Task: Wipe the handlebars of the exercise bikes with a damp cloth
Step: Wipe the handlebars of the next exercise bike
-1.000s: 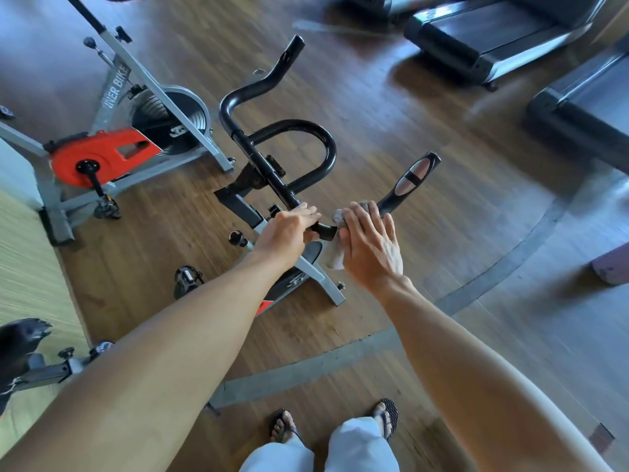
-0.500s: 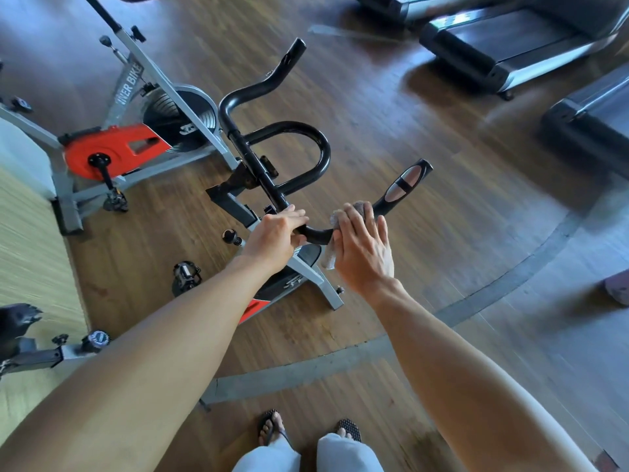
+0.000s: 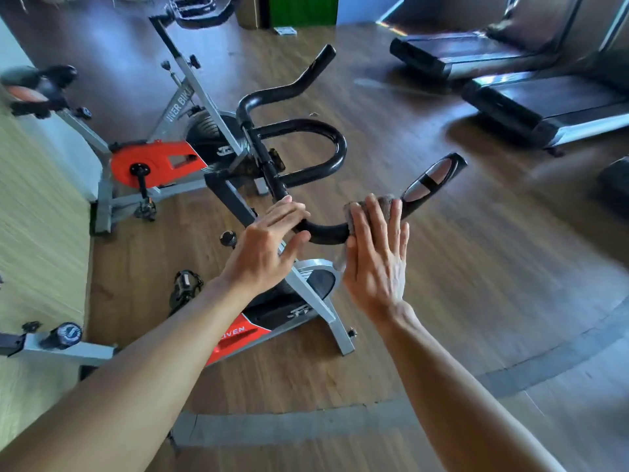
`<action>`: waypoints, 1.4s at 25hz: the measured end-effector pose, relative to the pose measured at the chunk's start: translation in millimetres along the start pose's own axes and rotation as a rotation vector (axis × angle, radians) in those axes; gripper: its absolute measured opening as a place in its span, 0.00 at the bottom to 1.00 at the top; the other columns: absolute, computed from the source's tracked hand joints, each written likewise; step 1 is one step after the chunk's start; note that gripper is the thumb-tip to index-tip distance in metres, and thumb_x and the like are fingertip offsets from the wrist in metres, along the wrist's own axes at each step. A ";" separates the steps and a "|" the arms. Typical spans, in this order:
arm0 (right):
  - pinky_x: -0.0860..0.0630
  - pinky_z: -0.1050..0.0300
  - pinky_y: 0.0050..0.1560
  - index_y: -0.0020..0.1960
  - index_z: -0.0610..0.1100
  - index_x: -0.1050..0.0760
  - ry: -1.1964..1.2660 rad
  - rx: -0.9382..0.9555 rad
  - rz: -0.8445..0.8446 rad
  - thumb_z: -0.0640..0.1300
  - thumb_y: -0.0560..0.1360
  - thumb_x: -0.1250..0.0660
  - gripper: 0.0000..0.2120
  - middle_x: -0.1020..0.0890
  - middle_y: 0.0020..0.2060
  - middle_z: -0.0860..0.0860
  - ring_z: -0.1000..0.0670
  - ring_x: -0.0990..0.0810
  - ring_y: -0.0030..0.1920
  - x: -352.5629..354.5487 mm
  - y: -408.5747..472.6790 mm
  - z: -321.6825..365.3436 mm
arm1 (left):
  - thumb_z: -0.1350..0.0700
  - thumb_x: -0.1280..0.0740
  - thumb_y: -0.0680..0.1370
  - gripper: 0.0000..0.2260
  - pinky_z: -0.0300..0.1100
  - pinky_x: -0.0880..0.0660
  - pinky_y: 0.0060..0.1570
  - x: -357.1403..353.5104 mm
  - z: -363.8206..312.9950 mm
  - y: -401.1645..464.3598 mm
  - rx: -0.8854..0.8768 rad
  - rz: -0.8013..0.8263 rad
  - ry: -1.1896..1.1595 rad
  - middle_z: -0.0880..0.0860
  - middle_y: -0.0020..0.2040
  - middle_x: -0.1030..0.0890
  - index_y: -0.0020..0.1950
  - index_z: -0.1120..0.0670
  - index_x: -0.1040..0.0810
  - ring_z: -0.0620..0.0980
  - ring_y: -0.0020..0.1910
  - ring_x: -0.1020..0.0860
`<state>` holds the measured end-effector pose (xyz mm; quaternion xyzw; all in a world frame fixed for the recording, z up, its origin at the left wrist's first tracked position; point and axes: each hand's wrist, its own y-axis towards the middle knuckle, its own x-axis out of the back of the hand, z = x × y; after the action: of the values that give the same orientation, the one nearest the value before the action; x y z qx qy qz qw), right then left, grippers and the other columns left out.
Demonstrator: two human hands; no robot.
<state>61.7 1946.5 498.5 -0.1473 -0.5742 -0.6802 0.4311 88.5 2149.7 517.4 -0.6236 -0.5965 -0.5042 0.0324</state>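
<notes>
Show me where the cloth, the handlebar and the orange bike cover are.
cloth (image 3: 383, 201): head view, grey edge above the fingers.
handlebar (image 3: 328, 233): head view, black bend between both hands.
orange bike cover (image 3: 160, 165): head view, its flat face.

Gym interior: dark wood-plank floor (image 3: 459, 267) crossed near by a curved grey strip (image 3: 306, 425), pale green matting (image 3: 37, 240) at left, two treadmills (image 3: 551, 107) far right, a green panel (image 3: 303, 10) far centre.

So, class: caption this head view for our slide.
Right hand presses a grey cloth against the black handlebar; left hand steadies it.
</notes>
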 end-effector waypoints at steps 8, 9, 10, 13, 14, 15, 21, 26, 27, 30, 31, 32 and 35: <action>0.54 0.43 0.77 0.74 0.44 0.41 0.213 0.130 -0.675 0.52 0.84 0.56 0.23 0.40 0.74 0.40 0.41 0.48 0.79 -83.6 25.6 -51.1 | 0.55 0.38 0.81 0.12 0.40 0.29 0.64 -41.6 21.1 2.8 -0.308 -0.458 -0.022 0.52 0.54 0.18 0.55 0.61 0.19 0.48 0.59 0.23; 0.55 0.42 0.77 0.74 0.41 0.40 0.277 0.156 -0.746 0.51 0.84 0.56 0.23 0.40 0.74 0.38 0.40 0.49 0.78 -93.9 30.9 -46.6 | 0.55 0.37 0.81 0.11 0.39 0.28 0.60 -45.8 24.7 3.7 -0.326 -0.506 -0.026 0.51 0.52 0.18 0.54 0.60 0.18 0.47 0.57 0.22; 0.55 0.41 0.77 0.73 0.39 0.39 0.311 0.197 -0.813 0.50 0.84 0.56 0.23 0.40 0.73 0.36 0.38 0.49 0.78 -103.6 32.3 -38.1 | 0.55 0.37 0.81 0.11 0.37 0.28 0.57 -48.9 27.5 3.7 -0.344 -0.539 -0.036 0.49 0.51 0.18 0.52 0.60 0.18 0.45 0.54 0.22; 0.52 0.39 0.77 0.72 0.40 0.37 0.223 0.285 -0.915 0.50 0.84 0.55 0.22 0.37 0.72 0.36 0.32 0.45 0.76 -119.2 31.6 -23.6 | 0.57 0.36 0.80 0.08 0.35 0.27 0.50 -52.6 30.1 5.1 -0.415 -0.574 -0.070 0.48 0.45 0.17 0.48 0.58 0.18 0.44 0.46 0.21; 0.50 0.37 0.76 0.72 0.42 0.38 0.177 0.292 -0.913 0.51 0.83 0.54 0.22 0.35 0.73 0.37 0.33 0.44 0.76 -119.6 32.1 -29.0 | 0.58 0.35 0.80 0.08 0.36 0.27 0.48 -51.6 29.5 5.2 -0.429 -0.564 -0.081 0.49 0.43 0.17 0.47 0.58 0.18 0.44 0.44 0.21; 0.48 0.35 0.76 0.73 0.43 0.39 0.148 0.292 -0.909 0.51 0.83 0.53 0.22 0.35 0.73 0.37 0.35 0.43 0.76 -118.3 35.5 -38.8 | 0.58 0.35 0.80 0.08 0.37 0.27 0.46 -49.7 28.5 4.8 -0.427 -0.554 -0.089 0.49 0.41 0.17 0.46 0.58 0.18 0.44 0.42 0.21; 0.43 0.28 0.71 0.74 0.37 0.42 0.249 0.286 -0.919 0.48 0.84 0.53 0.23 0.40 0.75 0.37 0.35 0.44 0.77 -105.8 51.6 -72.5 | 0.57 0.35 0.80 0.09 0.45 0.26 0.47 -48.6 28.1 0.8 -0.434 -0.526 -0.102 0.54 0.41 0.17 0.45 0.59 0.18 0.50 0.41 0.21; 0.51 0.39 0.77 0.74 0.39 0.42 0.182 0.313 -0.905 0.50 0.83 0.52 0.23 0.39 0.74 0.36 0.31 0.46 0.76 -114.5 37.0 -34.3 | 0.55 0.36 0.80 0.11 0.50 0.27 0.45 -50.2 26.6 1.1 -0.412 -0.538 -0.112 0.56 0.40 0.18 0.44 0.60 0.19 0.52 0.40 0.22; 0.49 0.37 0.77 0.74 0.40 0.42 0.148 0.308 -0.900 0.52 0.83 0.52 0.24 0.39 0.74 0.38 0.33 0.46 0.77 -113.4 37.4 -38.6 | 0.56 0.36 0.80 0.11 0.50 0.27 0.44 -48.7 26.7 0.0 -0.406 -0.526 -0.116 0.56 0.40 0.17 0.44 0.60 0.19 0.52 0.40 0.22; 0.46 0.31 0.73 0.75 0.40 0.43 0.093 0.280 -0.893 0.53 0.83 0.53 0.25 0.39 0.75 0.38 0.34 0.46 0.77 -107.1 41.1 -57.9 | 0.55 0.35 0.80 0.10 0.48 0.26 0.44 -44.4 26.8 -0.9 -0.408 -0.481 -0.136 0.53 0.40 0.17 0.46 0.59 0.17 0.50 0.39 0.21; 0.46 0.30 0.73 0.74 0.39 0.43 0.114 0.267 -0.898 0.53 0.83 0.53 0.25 0.39 0.75 0.37 0.33 0.46 0.77 -107.3 41.1 -57.4 | 0.54 0.36 0.80 0.11 0.49 0.25 0.44 -44.6 27.2 0.1 -0.402 -0.479 -0.149 0.52 0.40 0.16 0.46 0.58 0.17 0.49 0.40 0.21; 0.46 0.30 0.73 0.74 0.39 0.42 0.129 0.264 -0.910 0.53 0.83 0.54 0.25 0.38 0.74 0.36 0.32 0.46 0.77 -108.7 39.4 -51.2 | 0.53 0.36 0.80 0.11 0.49 0.25 0.45 -45.6 27.4 0.9 -0.392 -0.482 -0.167 0.52 0.41 0.16 0.46 0.58 0.17 0.49 0.41 0.20; 0.44 0.32 0.74 0.73 0.40 0.40 0.016 0.368 -0.945 0.55 0.83 0.55 0.25 0.37 0.73 0.40 0.31 0.43 0.75 -116.6 33.7 -18.3 | 0.53 0.36 0.80 0.11 0.47 0.26 0.48 -45.9 27.2 -0.5 -0.376 -0.488 -0.186 0.51 0.43 0.16 0.47 0.57 0.17 0.47 0.43 0.21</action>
<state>160.7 1979.6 434.1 0.2120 -0.6851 -0.6898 0.0996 114.3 2134.7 473.2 -0.5007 -0.6254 -0.5391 -0.2600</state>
